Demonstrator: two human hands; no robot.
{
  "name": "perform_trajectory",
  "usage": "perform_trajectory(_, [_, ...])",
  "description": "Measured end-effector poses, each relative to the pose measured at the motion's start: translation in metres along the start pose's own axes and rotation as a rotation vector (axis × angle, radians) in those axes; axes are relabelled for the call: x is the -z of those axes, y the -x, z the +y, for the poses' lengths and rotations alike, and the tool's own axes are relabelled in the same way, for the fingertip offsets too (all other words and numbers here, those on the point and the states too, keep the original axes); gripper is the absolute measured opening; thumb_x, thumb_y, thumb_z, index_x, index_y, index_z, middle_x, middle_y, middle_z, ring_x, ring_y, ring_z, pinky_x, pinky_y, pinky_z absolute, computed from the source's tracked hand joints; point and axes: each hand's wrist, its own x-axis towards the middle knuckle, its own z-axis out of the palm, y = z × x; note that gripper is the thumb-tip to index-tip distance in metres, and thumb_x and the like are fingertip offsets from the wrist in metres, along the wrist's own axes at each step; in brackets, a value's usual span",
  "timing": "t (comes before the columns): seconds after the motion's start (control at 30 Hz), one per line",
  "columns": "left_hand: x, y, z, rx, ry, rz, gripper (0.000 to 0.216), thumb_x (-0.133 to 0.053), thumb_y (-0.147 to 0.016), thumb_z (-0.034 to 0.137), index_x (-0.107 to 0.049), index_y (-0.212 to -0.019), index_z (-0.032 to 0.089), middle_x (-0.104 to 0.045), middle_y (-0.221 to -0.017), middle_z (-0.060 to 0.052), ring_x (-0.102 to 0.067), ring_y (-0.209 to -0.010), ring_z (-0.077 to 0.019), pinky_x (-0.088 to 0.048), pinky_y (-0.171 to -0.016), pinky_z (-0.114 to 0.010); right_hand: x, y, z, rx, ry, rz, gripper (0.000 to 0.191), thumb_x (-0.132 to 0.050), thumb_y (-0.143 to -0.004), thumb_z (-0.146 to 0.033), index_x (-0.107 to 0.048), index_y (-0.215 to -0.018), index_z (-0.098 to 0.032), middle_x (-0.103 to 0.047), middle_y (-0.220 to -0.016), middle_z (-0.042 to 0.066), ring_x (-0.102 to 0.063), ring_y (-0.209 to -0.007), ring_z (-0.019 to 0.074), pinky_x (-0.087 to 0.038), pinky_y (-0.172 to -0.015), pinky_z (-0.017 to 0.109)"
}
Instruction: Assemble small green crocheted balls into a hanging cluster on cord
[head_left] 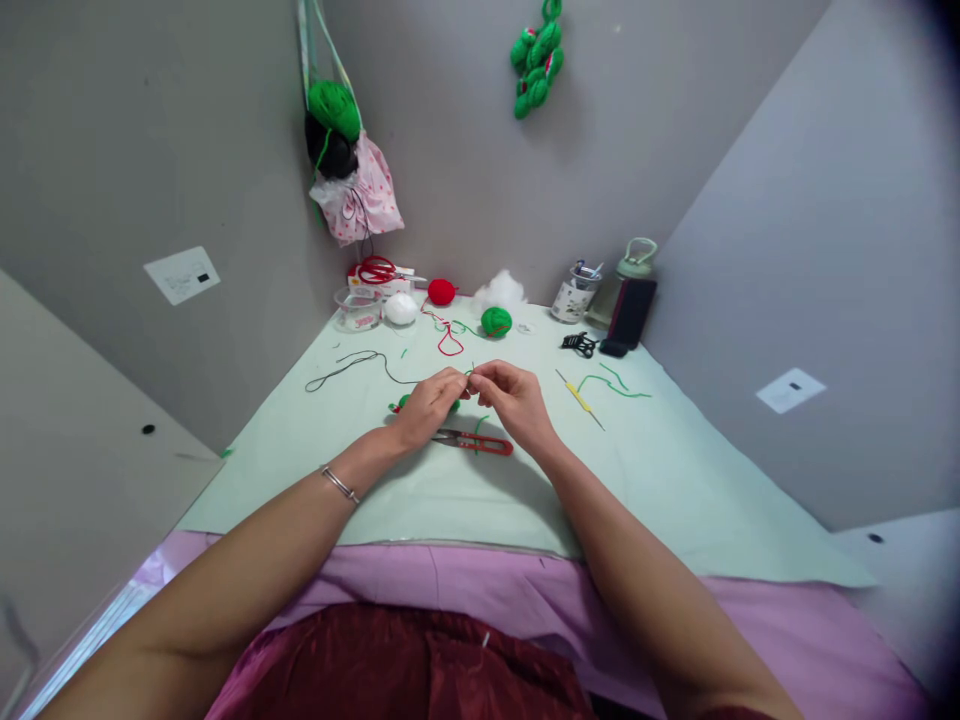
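My left hand [431, 408] and my right hand [517, 395] meet fingertip to fingertip over the table, both closed in a pinch. A short thin strand sticks up between the fingertips; the fingers hide most of it. Green crocheted work [403, 402] with a bit of red and white shows on both sides of my left hand, partly covered by it. A black thread [382, 358] runs from the left side of the table up to my left hand. Just below the hands lie red-handled thread snips [487, 445], with a green yarn scrap across them.
Behind the hands are a green yarn ball [496, 322], a red yarn ball [442, 291], white stuffing [501, 291] and a plastic tub [358, 310]. To the right lie a yellow-handled crochet hook [580, 397] and a black claw clip [579, 345], near a phone [634, 312] and a pen cup [576, 295].
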Motion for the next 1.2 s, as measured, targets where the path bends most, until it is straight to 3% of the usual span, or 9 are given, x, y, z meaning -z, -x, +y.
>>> perform_trajectory(0.1, [0.000, 0.001, 0.001, 0.033, 0.052, 0.001, 0.041, -0.035, -0.099, 0.042, -0.068, -0.093, 0.017, -0.064, -0.100, -0.007, -0.060, -0.091, -0.0183, -0.045, -0.089, -0.030, 0.005, -0.001, -0.003, 0.027, 0.061, 0.105, 0.020, -0.063, -0.082, -0.038, -0.063, -0.077, -0.019, -0.065, -0.070, 0.001, -0.057, -0.064, 0.0136, -0.048, -0.064, 0.028])
perform_trajectory(0.27, [0.001, 0.002, 0.002, 0.027, 0.032, -0.002, 0.043, -0.035, -0.100, 0.040, -0.071, -0.094, 0.018, -0.065, -0.100, -0.007, -0.061, -0.088, -0.0175, -0.045, -0.088, -0.030, 0.012, -0.005, 0.002, 0.181, 0.165, 0.245, 0.017, -0.062, -0.085, -0.036, -0.064, -0.080, -0.020, -0.066, -0.086, 0.005, -0.062, -0.082, 0.0179, -0.051, -0.077, 0.031])
perform_trajectory(0.47, [0.001, 0.002, 0.003, 0.000, 0.027, 0.001, 0.041, -0.037, -0.099, 0.038, -0.071, -0.092, 0.017, -0.065, -0.096, -0.006, -0.060, -0.088, -0.0176, -0.045, -0.088, -0.030, 0.010, -0.004, 0.015, 0.228, 0.297, 0.136, 0.015, -0.057, -0.090, -0.034, -0.064, -0.086, -0.021, -0.070, -0.101, 0.008, -0.064, -0.097, 0.0213, -0.048, -0.092, 0.035])
perform_trajectory(0.67, [0.001, 0.002, 0.005, 0.012, 0.037, -0.046, 0.043, -0.039, -0.098, 0.041, -0.073, -0.089, 0.017, -0.066, -0.093, -0.007, -0.061, -0.088, -0.0187, -0.046, -0.086, -0.030, 0.009, -0.002, 0.013, 0.169, 0.363, 0.110, 0.012, -0.054, -0.091, -0.029, -0.060, -0.084, -0.022, -0.066, -0.079, 0.002, -0.060, -0.071, 0.0165, -0.047, -0.073, 0.029])
perform_trajectory(0.8, [-0.003, 0.000, -0.003, 0.107, 0.131, -0.012, 0.043, -0.044, -0.095, 0.049, -0.072, -0.090, 0.016, -0.068, -0.093, -0.007, -0.062, -0.088, -0.0190, -0.047, -0.088, -0.031, 0.006, 0.002, 0.009, 0.293, 0.367, 0.133, 0.014, -0.053, -0.094, -0.029, -0.061, -0.086, -0.021, -0.067, -0.082, 0.003, -0.062, -0.074, 0.0166, -0.048, -0.074, 0.028])
perform_trajectory(0.9, [-0.006, -0.004, -0.008, 0.243, 0.363, 0.072, 0.045, -0.053, -0.089, 0.056, -0.070, -0.087, 0.014, -0.069, -0.084, -0.007, -0.063, -0.084, -0.0187, -0.049, -0.089, -0.033, 0.001, 0.004, 0.013, 0.451, 0.460, 0.090, 0.016, -0.053, -0.096, -0.028, -0.065, -0.088, -0.022, -0.071, -0.085, 0.005, -0.065, -0.080, 0.0180, -0.049, -0.079, 0.030])
perform_trajectory(1.0, [-0.006, -0.007, -0.009, 0.292, 0.537, 0.094, 0.043, -0.062, -0.083, 0.058, -0.071, -0.084, 0.015, -0.071, -0.087, -0.007, -0.064, -0.086, -0.0174, -0.050, -0.088, -0.031, -0.004, 0.004, 0.019, 0.543, 0.533, 0.062, 0.016, -0.053, -0.096, -0.025, -0.068, -0.093, -0.022, -0.074, -0.089, 0.005, -0.066, -0.083, 0.0183, -0.050, -0.079, 0.030])
perform_trajectory(1.2, [-0.001, -0.007, -0.004, 0.256, 0.409, 0.147, 0.033, -0.069, -0.080, 0.048, -0.074, -0.087, 0.017, -0.071, -0.085, -0.004, -0.064, -0.083, -0.0148, -0.050, -0.084, -0.027, -0.006, 0.005, 0.015, 0.500, 0.412, 0.067, 0.014, -0.057, -0.095, -0.027, -0.070, -0.095, -0.023, -0.074, -0.088, 0.005, -0.068, -0.084, 0.0183, -0.052, -0.079, 0.031])
